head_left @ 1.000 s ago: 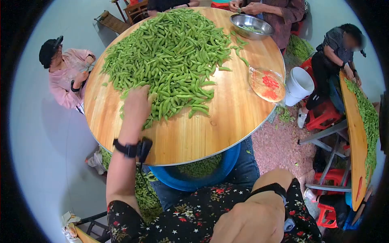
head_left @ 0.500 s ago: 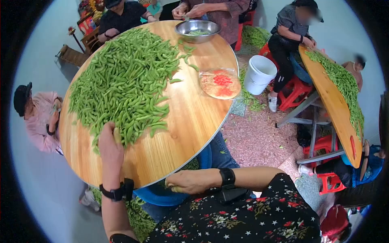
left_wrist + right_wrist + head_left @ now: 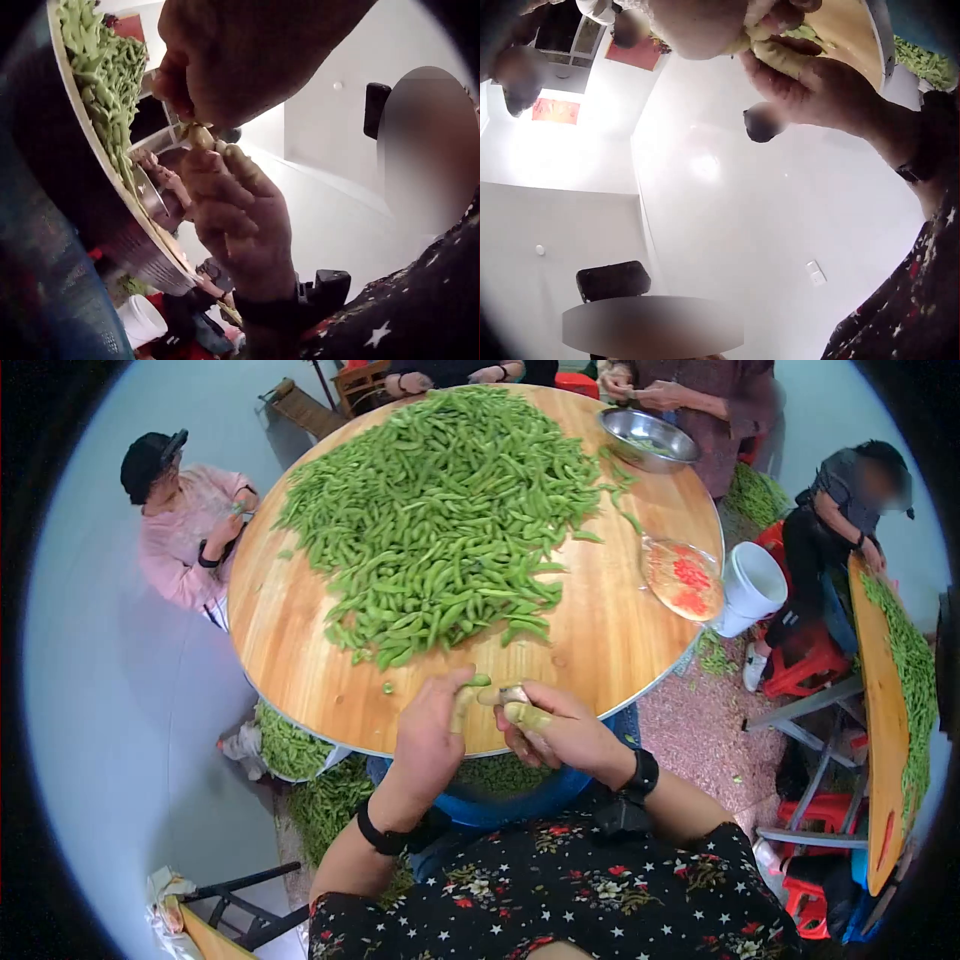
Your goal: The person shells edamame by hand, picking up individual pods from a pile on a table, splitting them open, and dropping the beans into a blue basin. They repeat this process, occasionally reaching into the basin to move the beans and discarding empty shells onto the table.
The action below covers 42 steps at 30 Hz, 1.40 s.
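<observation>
A large heap of green bean pods [image 3: 440, 510] covers much of the round wooden table [image 3: 600, 650]. Over the table's near edge, my left hand [image 3: 430, 730] pinches one green bean pod [image 3: 479, 680] between thumb and forefinger. My right hand [image 3: 575, 735] meets it from the right, fingers curled and fingertips at the pod's lower end. A small silvery piece [image 3: 512, 693] sits at the right forefinger. The left wrist view shows the right hand [image 3: 240, 210] with its fingertips pinched together against the left hand [image 3: 247, 60], partly hiding the pod.
Below the table edge stands a blue basin [image 3: 490, 810] with green bits in it. A metal bowl [image 3: 650, 440], a bagged round flat item [image 3: 685, 578] and a white bucket [image 3: 752, 585] are on the right. Several people sit around; another table [image 3: 885, 710] bears more pods.
My left hand has come back from the heap toward the near edge with a pod. My right hand has risen from in front of my body to meet it. The head view has shifted.
</observation>
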Tool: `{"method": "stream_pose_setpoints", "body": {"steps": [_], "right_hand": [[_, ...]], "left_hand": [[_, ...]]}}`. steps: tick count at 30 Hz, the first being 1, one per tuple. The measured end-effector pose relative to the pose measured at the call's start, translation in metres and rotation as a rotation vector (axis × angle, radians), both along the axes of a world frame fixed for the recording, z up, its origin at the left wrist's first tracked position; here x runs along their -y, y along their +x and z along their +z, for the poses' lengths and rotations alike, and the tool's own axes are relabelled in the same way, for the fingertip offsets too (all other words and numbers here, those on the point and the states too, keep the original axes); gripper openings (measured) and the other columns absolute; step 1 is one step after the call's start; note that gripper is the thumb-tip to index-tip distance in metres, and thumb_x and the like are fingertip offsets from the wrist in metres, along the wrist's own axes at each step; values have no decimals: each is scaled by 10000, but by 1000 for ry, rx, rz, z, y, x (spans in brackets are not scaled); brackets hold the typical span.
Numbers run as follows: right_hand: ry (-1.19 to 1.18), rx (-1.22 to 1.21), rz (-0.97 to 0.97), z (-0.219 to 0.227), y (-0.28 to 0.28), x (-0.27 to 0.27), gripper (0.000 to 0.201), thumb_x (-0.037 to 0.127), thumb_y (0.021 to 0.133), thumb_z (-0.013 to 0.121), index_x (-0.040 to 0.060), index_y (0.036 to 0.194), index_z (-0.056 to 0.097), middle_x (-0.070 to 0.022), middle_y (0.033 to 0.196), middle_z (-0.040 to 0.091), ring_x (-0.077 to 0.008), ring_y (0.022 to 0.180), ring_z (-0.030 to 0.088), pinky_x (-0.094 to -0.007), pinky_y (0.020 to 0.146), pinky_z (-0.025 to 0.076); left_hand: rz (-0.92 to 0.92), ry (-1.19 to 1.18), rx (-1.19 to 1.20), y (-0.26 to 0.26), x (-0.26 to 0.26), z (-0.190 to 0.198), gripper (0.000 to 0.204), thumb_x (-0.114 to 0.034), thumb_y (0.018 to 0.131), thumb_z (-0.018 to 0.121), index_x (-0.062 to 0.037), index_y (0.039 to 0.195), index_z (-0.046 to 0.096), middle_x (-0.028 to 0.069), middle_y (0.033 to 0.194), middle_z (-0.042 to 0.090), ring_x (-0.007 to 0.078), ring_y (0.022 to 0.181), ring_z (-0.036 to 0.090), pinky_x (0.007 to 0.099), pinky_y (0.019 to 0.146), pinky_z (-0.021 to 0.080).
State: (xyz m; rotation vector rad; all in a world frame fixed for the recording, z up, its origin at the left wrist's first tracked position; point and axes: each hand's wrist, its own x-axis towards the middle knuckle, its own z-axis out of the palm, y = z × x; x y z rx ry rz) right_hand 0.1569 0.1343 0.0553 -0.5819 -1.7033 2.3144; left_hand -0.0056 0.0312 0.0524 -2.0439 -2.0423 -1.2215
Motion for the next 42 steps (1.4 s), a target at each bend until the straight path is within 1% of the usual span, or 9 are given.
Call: {"method": "stream_pose_setpoints", "body": {"steps": [2,9,20,24,26,30,32,36,42], "right_hand": [[67,-31,32,-13,-3,1,207,215,992,436,37,907,497,-37,638,549,-126,540,567,-246,491,456],[106,-76,-50,-15,-10,8,177,189,985,434,24,992,497,-53,773,592,-129,560,591,-247,473,474],[-52,-92,-22,-6,-5,10,162,173,979,433,52,1084,451,-18,734,539,-80,479,469,-218,412,360],[-49,-41,-10,-4,-2,9,163,189,978,447,67,1086,462,-13,725,529,-76,471,446,-218,407,340],[46,-43,41,-3,1,8,168,195,975,461,80,1096,473,-11,712,520,-66,478,449,-202,396,326],[-91,-40,148,13,7,17,189,193,962,487,84,1117,480,-13,694,525,-54,459,437,-185,379,319],[-340,55,46,16,-2,18,212,199,953,490,83,1130,482,-32,683,544,-61,422,430,-182,360,327],[-515,8,185,3,-13,11,218,206,952,476,70,1123,486,-58,695,572,-90,398,439,-196,351,349],[-125,205,-41,6,-21,22,153,192,974,422,55,1014,478,-70,705,581,-139,439,523,-239,378,401]], "left_hand": [[77,-89,505,-4,3,-4,304,26,816,557,-14,1116,582,167,920,604,336,796,613,354,693,501],[36,18,-58,1,4,-17,323,9,847,522,-23,1164,575,170,861,610,281,770,627,349,635,501],[-153,-189,599,2,10,-4,391,-71,928,482,-48,1317,511,6,688,525,91,615,492,231,609,437],[-168,-197,568,0,11,-7,399,-73,929,486,-42,1326,498,15,728,540,86,627,494,229,610,438],[-212,95,-7,0,11,-7,426,-29,903,488,-26,1328,489,63,755,541,122,635,530,259,592,447],[-251,187,96,15,24,-10,393,-88,938,488,-4,1323,480,40,795,549,96,640,514,238,577,434],[-351,-249,1251,16,27,-26,400,-200,962,499,-40,1328,484,6,790,548,76,610,480,217,551,414],[-446,-268,1779,13,33,-47,399,-224,970,495,-56,1332,484,-17,769,535,70,591,456,193,537,395],[41,116,148,11,36,-26,280,-88,802,662,-26,1070,609,149,826,645,303,726,647,351,609,515]]}}
